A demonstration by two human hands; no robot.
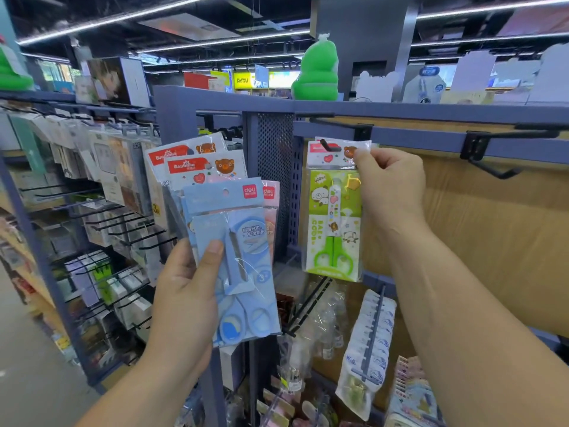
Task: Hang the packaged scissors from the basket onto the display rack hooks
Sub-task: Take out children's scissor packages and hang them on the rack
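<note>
High on the display rack [425, 135], right of centre, a green scissors pack [334, 223] hangs upright with its header hole over a black hook [329, 147], while the right hand [391, 186] pinches its top right corner, apparently steadying it on. Left and nearer, the left hand [184, 291] grips a fanned stack of packs [237, 241], blue foremost, likely kept ready for hanging.

- My left hand [184, 291] is at 8 o'clock. The thumb lies flat on the front of a fan of scissors packs [234, 257] and the fingers are hidden behind it.
- My left forearm rises from 7 o'clock.
- My right hand [391, 186], at 3 o'clock, pinches the top corner of the green scissors pack [334, 217].
- My bare right forearm enters from 5 o'clock.
</note>
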